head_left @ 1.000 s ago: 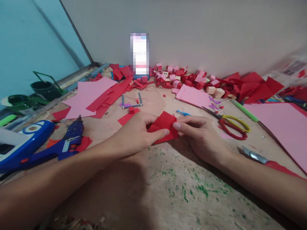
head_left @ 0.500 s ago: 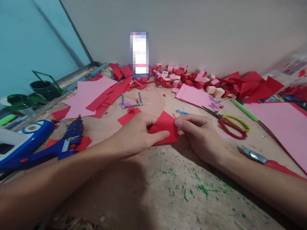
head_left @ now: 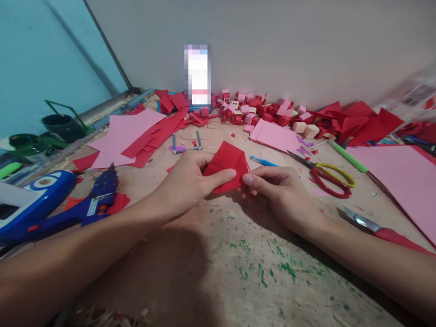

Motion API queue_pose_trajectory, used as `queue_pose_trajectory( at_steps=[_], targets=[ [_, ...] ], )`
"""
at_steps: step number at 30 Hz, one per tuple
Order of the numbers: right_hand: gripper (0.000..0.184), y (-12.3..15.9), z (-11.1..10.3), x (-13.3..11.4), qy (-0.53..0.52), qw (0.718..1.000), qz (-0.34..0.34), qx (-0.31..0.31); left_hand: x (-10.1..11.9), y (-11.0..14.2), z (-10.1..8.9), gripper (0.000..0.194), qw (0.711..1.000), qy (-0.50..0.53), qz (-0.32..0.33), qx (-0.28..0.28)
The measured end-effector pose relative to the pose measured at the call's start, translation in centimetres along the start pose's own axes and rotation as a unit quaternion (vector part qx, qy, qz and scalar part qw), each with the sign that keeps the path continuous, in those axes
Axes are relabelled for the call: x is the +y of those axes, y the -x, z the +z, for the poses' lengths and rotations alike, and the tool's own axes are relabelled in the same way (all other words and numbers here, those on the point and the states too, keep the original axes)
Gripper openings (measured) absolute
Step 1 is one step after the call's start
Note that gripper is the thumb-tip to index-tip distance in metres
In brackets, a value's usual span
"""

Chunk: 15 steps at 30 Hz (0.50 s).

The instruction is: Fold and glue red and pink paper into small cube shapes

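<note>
A folded piece of red paper (head_left: 227,160) is held above the tabletop between both hands, its creases showing and one corner pointing away from me. My left hand (head_left: 194,181) pinches its left side, thumb on top and fingers hidden beneath. At the lower right edge of the paper, my right hand (head_left: 282,190) grips with thumb and fingertips. Just beyond the right hand lies a blue pen-like tool (head_left: 264,161). Scissors (head_left: 329,179) with yellow and red handles rest farther right.
A red-handled knife (head_left: 374,227) lies right, blade bare. On the left is a blue glue gun (head_left: 98,200). Small red and pink paper cubes (head_left: 252,109) are heaped by the wall near a lit phone (head_left: 199,75). Pink sheets (head_left: 275,135) and a green stick (head_left: 347,156) lie about.
The red paper has turned and shifted slightly left and away from me. The right hand has moved a little left with its edge, uncovering more of the blue tool.
</note>
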State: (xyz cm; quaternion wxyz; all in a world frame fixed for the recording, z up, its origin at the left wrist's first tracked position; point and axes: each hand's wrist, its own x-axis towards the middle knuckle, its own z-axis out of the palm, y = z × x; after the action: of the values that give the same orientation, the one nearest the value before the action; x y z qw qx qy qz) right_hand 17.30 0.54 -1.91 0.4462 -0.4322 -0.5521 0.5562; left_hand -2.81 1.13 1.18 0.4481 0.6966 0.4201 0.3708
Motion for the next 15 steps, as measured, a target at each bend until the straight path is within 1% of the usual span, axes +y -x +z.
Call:
queue_pose_trajectory(
  at_steps=[4, 6, 9, 11, 15],
  targets=[
    [0.026, 0.05, 0.24, -0.08, -0.016, 1.000, 0.011, 0.000, -0.22, 0.00, 0.14, 0.025, 1.000, 0.015, 0.001, 0.004],
    [0.026, 0.07, 0.31, -0.21, -0.013, 1.000, 0.006, 0.001, -0.35, -0.05, 0.16, 0.023, 1.000, 0.011, 0.005, 0.019],
    [0.025, 0.09, 0.31, -0.34, -0.001, 1.000, -0.001, 0.004, -0.53, -0.17, 0.09, 0.024, 0.999, 0.017, -0.008, 0.042],
    [0.024, 0.10, 0.26, -0.33, -0.001, 1.000, -0.003, 0.001, -0.57, -0.22, 0.03, 0.024, 0.999, 0.027, -0.014, 0.039],
    [0.023, 0.08, 0.14, -0.19, -0.007, 1.000, 0.000, -0.017, -0.46, -0.21, 0.04, 0.017, 0.999, 0.048, -0.004, 0.024]
  ],
)
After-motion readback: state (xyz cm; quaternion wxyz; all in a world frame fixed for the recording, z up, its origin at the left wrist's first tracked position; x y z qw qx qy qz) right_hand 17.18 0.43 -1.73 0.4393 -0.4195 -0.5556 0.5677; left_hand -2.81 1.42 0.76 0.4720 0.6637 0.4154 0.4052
